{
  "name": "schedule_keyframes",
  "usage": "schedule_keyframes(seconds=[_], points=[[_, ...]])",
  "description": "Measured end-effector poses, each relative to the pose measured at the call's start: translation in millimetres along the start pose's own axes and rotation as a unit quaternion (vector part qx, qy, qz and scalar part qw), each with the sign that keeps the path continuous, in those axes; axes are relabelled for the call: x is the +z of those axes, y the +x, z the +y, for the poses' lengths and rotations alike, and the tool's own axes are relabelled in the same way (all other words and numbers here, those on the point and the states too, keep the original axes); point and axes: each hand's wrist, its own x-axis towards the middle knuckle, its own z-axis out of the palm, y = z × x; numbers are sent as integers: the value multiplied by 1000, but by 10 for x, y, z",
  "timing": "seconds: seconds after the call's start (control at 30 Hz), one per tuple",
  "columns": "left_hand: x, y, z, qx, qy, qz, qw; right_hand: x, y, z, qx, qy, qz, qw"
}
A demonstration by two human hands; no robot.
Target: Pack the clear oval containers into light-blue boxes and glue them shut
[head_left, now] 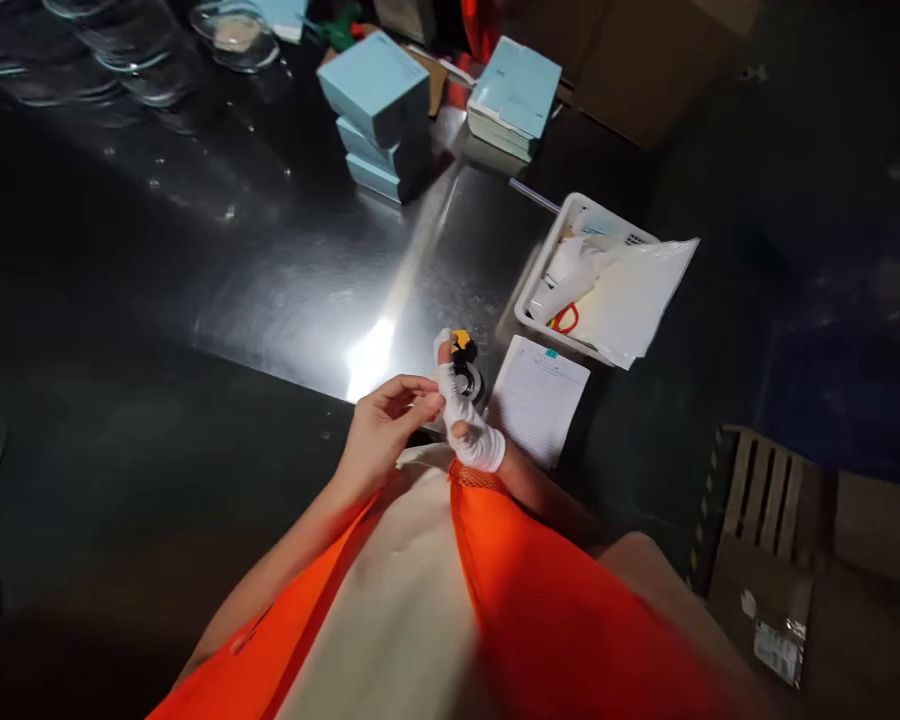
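My left hand (pixel 394 420), bare, pinches the edge of a white glove (pixel 483 444) between thumb and fingertips. That glove covers my right hand (pixel 461 405), though bare skin shows at the thumb and near a fingertip. The right hand is held up in front of my body with its fingers stretched out, and nothing shows in it. Just behind it on the metal table lies a black and yellow object with a round ring (pixel 467 380), partly hidden by the glove.
A written sheet (pixel 544 395) lies beside a white basket (pixel 523 300) holding papers, plastic bags and red-handled scissors (pixel 566 318). Light blue boxes (pixel 375 85) and another blue stack (pixel 516 90) stand farther back on the metal table (pixel 285 290). Clear round containers (pixel 139 45) are at far left.
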Motion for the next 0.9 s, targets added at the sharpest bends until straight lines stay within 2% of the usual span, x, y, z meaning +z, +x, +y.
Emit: schedule_keyframes(seconds=[0.03, 0.07, 0.1, 0.13, 0.17, 0.3, 0.43, 0.6, 0.7, 0.8, 0.9], points=[[-13, 11, -10, -40, -28, -7, 999, 11, -12, -21, 72, -33, 104, 991], [-25, 19, -24, -77, -50, -14, 996, 30, -19, -44, 140, -69, 194, 969], [-35, 20, -42, -108, -65, -19, 992, 52, -17, -67, 195, -111, 257, 940], [-45, 13, -61, -131, -74, -22, 988, 75, -9, -90, 235, -156, 294, 913], [-55, -3, -80, -146, -77, -21, 986, 97, 5, -112, 257, -196, 301, 897], [-105, -115, -152, -145, -47, 12, 988, 161, 96, -164, 290, -279, 247, 882], [-166, -185, -197, -123, -16, 37, 992, 200, 178, -158, 300, -318, 253, 863], [-228, -169, -215, -170, -7, 107, 980, 161, 215, -171, 267, -345, 273, 857], [-250, -153, -196, -157, 27, 145, 977, 88, 213, -173, 259, -322, 260, 872], [-245, -142, -123, -152, 65, 107, 980, 40, 205, -179, 255, -316, 229, 885], [-210, -129, -18, -180, 94, 64, 977, 26, 185, -222, 262, -365, 230, 863]])
